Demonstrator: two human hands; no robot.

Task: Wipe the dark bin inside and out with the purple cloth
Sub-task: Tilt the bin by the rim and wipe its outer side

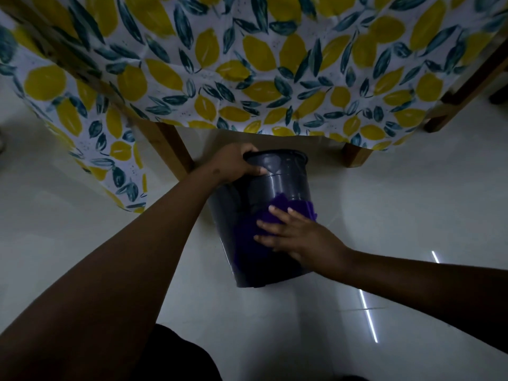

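The dark bin (275, 188) sits tipped on the pale tiled floor (398, 215), its open mouth turned away toward the table and its base nearest the camera. The left hand (233, 163) is clamped on the rim at the far left side, thumb lying along the outer wall; its fingers curl over the edge and are hidden inside. The right hand (294, 235) lies flat with fingers spread, pressing the purple cloth (247, 235) against the bin's outer wall. The cloth's lower part merges with the dark plastic in the dim light, so its full outline is hard to make out. The inside of the bin cannot be seen. Behind it, a lemon-print tablecloth (247, 64) hangs down and covers most of the wooden table legs (170, 144); the tabletop itself is out of frame.
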